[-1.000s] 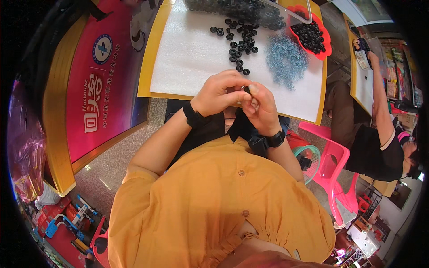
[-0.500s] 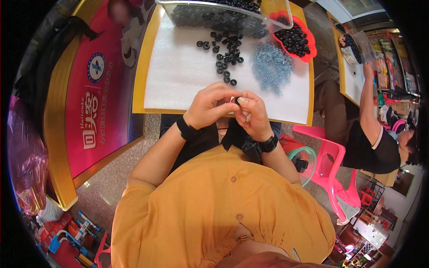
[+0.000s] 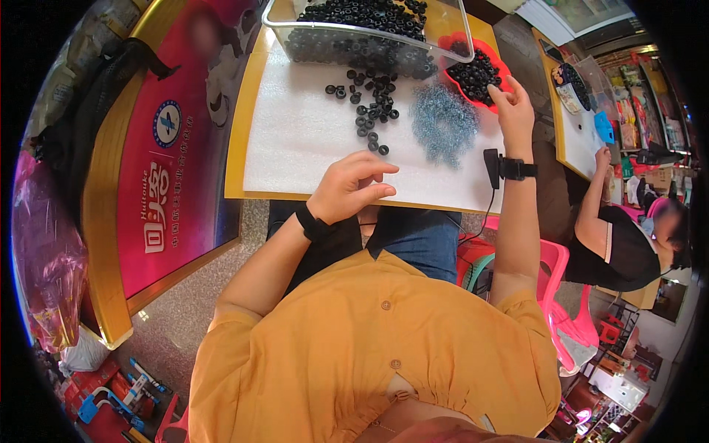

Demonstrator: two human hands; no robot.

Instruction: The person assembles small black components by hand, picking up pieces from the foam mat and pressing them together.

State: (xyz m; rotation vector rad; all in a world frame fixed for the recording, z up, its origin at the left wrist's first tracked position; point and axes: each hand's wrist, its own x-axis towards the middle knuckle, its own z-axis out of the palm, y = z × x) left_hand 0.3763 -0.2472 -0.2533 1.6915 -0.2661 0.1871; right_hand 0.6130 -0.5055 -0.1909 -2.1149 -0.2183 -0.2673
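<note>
My left hand (image 3: 354,188) hovers at the table's near edge, thumb and fingers apart, with nothing visible between them. Over the near rim of a red scalloped bowl (image 3: 504,72), my right hand (image 3: 515,111) has its fingers spread and appears to hold nothing. Small black ring-shaped parts (image 3: 473,77) fill that bowl. More loose black rings (image 3: 381,111) lie scattered on the white sheet, just beyond my left hand. Between them and my right hand spreads a pile of tiny bluish clear pieces (image 3: 443,122).
A clear plastic bin (image 3: 325,33) of black parts stands at the table's far side. White sheeting (image 3: 284,125) covers the yellow-edged table. A pink chair (image 3: 550,273) is at my right; beyond it, another person (image 3: 620,236) works at a second table. A pink-panelled counter (image 3: 159,184) stands left.
My hands were together around a small black part; they have separated. My right hand has moved up and right to the red bowl, and the black part is no longer between my fingers.
</note>
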